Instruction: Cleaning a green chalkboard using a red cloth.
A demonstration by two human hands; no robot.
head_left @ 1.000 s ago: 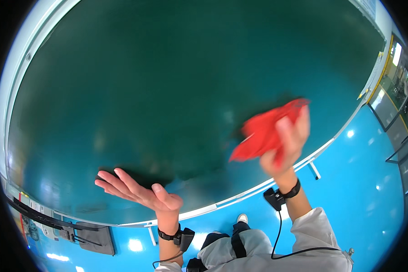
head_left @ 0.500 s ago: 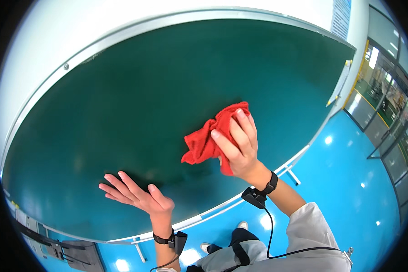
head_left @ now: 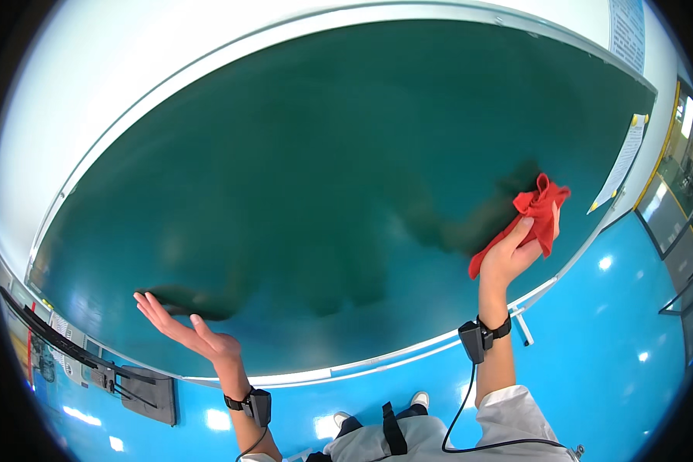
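A large dark green board with a white frame fills most of the view. My right hand is closed around a crumpled red cloth near the board's right side. Whether the cloth touches the surface, I cannot tell; its dark reflection shows beside it. At the lower left, my left hand is held in front of the board with fingers stretched out and nothing in it. Both wrists carry a black strap with a small device and a cable.
A white paper sheet is fixed to the board's right edge with yellow pieces. A white rail runs along the lower edge, with a stand foot below it. Shiny blue floor lies beneath. Dark equipment stands at the lower left.
My right hand has moved right with the red cloth, toward the paper sheet. My left hand has shifted left and slightly down. The view has turned a little.
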